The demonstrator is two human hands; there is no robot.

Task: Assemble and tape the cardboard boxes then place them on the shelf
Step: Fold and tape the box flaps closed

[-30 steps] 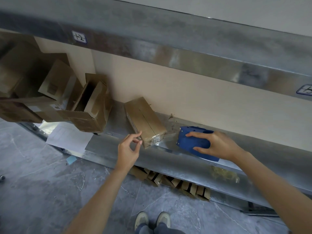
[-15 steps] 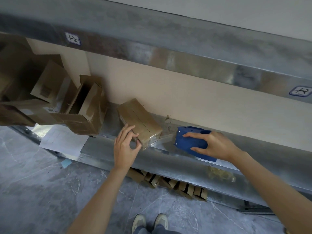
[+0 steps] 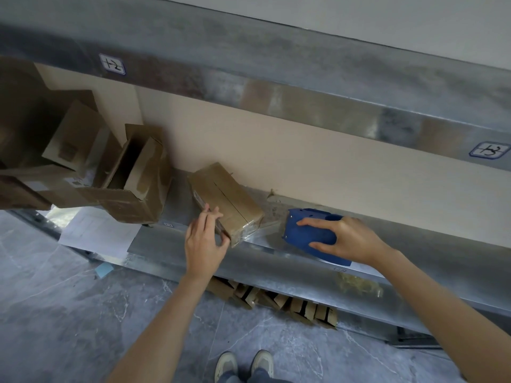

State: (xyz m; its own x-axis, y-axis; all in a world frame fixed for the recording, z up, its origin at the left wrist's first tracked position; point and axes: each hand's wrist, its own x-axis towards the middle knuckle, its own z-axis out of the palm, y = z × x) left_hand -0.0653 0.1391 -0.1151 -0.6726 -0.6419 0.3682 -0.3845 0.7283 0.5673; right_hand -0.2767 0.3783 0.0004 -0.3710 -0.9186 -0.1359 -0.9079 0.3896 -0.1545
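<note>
Your left hand (image 3: pixel 203 244) grips the near corner of the taped box (image 3: pixel 226 200), which lies askew on the shelf (image 3: pixel 276 261) near its front edge; your right hand (image 3: pixel 351 240) clasps the blue tape dispenser (image 3: pixel 307 233) beside it; risk: a one-corner hold may tip the box off. Count: one taped box, one dispenser, one open box (image 3: pixel 138 189); further cardboard to the left, number unclear.

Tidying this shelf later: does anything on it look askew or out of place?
Yes: the taped box lies skewed to the shelf edge, and the open box left of it sits tilted, flaps untaped.
</note>
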